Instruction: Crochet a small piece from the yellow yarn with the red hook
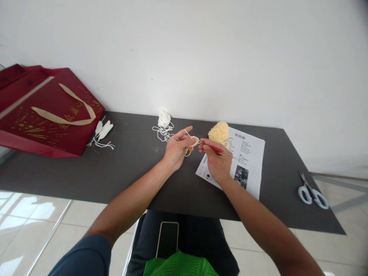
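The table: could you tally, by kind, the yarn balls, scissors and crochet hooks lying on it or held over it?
Yarn balls: 2, the white ball and the yellow ball
Scissors: 1 pair
Crochet hook: 1, in the right hand
Total: 4

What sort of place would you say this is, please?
It looks like a plain indoor room, though whether a home or a workplace I cannot tell: a dark table stands by a white wall, above a pale tiled floor.
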